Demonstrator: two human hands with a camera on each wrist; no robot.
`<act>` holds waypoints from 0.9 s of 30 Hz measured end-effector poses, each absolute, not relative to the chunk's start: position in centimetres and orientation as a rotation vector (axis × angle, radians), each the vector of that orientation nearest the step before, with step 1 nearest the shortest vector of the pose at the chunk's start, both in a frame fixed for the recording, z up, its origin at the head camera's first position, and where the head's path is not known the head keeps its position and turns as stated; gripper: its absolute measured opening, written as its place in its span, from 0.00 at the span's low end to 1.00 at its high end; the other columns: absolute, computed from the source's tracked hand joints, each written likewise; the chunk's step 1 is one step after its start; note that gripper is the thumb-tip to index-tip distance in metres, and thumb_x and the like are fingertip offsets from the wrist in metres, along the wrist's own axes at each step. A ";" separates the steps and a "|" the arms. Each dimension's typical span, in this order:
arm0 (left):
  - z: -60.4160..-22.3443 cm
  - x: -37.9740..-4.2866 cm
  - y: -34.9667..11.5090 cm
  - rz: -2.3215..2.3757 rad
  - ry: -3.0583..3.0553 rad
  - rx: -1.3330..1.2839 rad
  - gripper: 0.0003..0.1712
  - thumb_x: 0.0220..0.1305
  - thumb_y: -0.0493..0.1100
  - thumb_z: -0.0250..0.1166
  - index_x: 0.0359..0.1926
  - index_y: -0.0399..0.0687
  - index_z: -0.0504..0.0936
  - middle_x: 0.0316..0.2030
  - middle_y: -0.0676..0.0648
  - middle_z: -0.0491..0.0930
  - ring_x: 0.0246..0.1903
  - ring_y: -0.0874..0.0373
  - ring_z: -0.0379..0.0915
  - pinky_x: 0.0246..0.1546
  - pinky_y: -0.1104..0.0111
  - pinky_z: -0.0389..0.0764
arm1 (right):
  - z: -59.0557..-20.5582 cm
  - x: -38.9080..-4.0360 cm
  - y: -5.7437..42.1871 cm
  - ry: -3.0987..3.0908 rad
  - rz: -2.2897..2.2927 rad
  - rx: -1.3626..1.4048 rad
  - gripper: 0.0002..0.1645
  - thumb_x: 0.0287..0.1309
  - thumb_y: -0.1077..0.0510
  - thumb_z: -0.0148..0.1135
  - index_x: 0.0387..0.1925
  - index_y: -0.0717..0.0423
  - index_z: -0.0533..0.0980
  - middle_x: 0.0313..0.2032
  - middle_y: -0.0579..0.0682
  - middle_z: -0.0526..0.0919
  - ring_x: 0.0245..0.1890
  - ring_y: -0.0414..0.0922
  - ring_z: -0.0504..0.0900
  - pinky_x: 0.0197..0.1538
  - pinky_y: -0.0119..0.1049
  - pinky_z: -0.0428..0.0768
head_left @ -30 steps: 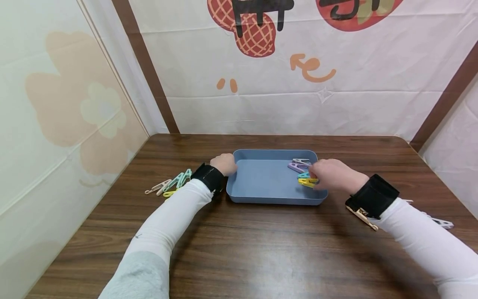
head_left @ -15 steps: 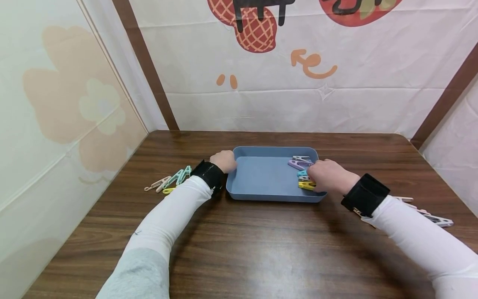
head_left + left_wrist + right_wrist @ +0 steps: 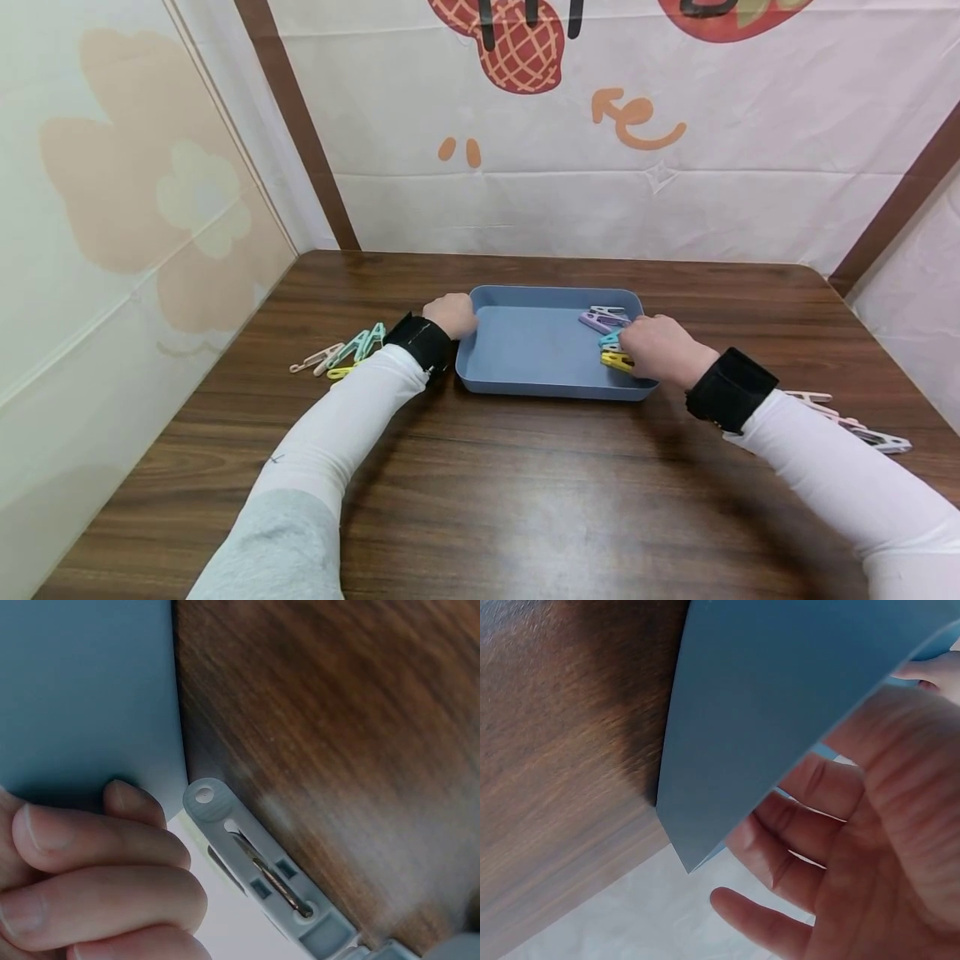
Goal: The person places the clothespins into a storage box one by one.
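A shallow blue tray (image 3: 532,389) lies on the table between both hands. My left hand (image 3: 450,316) grips its left rim; in the left wrist view the curled fingers (image 3: 112,847) are at the tray wall. My right hand (image 3: 660,348) reaches over the right wall, and its fingertips, mostly hidden, pinch a yellow clothespin (image 3: 616,361) inside. In the right wrist view the fingers (image 3: 802,825) bend behind the wall, with the little finger straighter. Beside the yellow one, a bright blue clothespin (image 3: 609,338) and a purple clothespin (image 3: 595,322) line the tray's right side.
Mint clothespins (image 3: 367,343), a beige one (image 3: 317,358) and a yellow one lie left of the left wrist. White and pink clothespins (image 3: 855,425) lie beyond the right forearm. A pale clothespin (image 3: 266,870) appears large in the left wrist view. A printed cloth wall (image 3: 525,208) borders the table.
The right hand and the yellow clothespin moved down, then slightly away along the tray's right side. A pale clothespin now shows between blue and yellow. The left hand stayed at the rim.
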State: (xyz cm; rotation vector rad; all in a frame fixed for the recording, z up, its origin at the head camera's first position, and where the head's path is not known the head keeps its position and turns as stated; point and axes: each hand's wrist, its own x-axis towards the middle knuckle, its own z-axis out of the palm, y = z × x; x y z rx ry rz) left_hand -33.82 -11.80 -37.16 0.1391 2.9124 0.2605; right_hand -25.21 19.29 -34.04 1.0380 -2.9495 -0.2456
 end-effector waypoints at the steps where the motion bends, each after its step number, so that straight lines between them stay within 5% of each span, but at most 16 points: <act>1: -37.1 -33.8 -11.8 0.263 2.912 0.138 0.16 0.68 0.40 0.50 0.21 0.47 0.71 0.25 0.47 0.74 0.26 0.53 0.73 0.28 0.59 0.74 | -34.0 -25.2 19.3 -2.952 -0.250 1.034 0.13 0.45 0.59 0.77 0.29 0.63 0.81 0.25 0.52 0.80 0.25 0.47 0.72 0.35 0.45 0.77; 11: -36.6 -33.3 -11.7 0.262 2.905 0.154 0.15 0.68 0.40 0.49 0.22 0.47 0.71 0.25 0.47 0.74 0.26 0.54 0.73 0.29 0.60 0.75 | -32.5 -25.3 20.1 -3.032 -0.060 1.007 0.09 0.48 0.60 0.73 0.26 0.57 0.78 0.22 0.46 0.74 0.22 0.43 0.69 0.29 0.41 0.73; 20: -36.2 -33.2 -11.6 0.266 2.900 0.147 0.15 0.67 0.40 0.48 0.22 0.47 0.70 0.27 0.46 0.75 0.29 0.53 0.74 0.33 0.58 0.76 | -28.7 -24.0 23.8 -3.046 0.157 0.811 0.11 0.51 0.55 0.73 0.32 0.54 0.79 0.27 0.45 0.79 0.26 0.42 0.74 0.32 0.43 0.75; 27: -36.7 -33.6 -11.7 0.271 2.909 0.149 0.16 0.67 0.40 0.49 0.21 0.47 0.70 0.26 0.46 0.74 0.27 0.53 0.74 0.30 0.59 0.75 | -29.4 -21.7 26.8 -3.188 0.169 0.719 0.12 0.55 0.54 0.70 0.32 0.57 0.77 0.24 0.43 0.76 0.23 0.41 0.74 0.28 0.42 0.74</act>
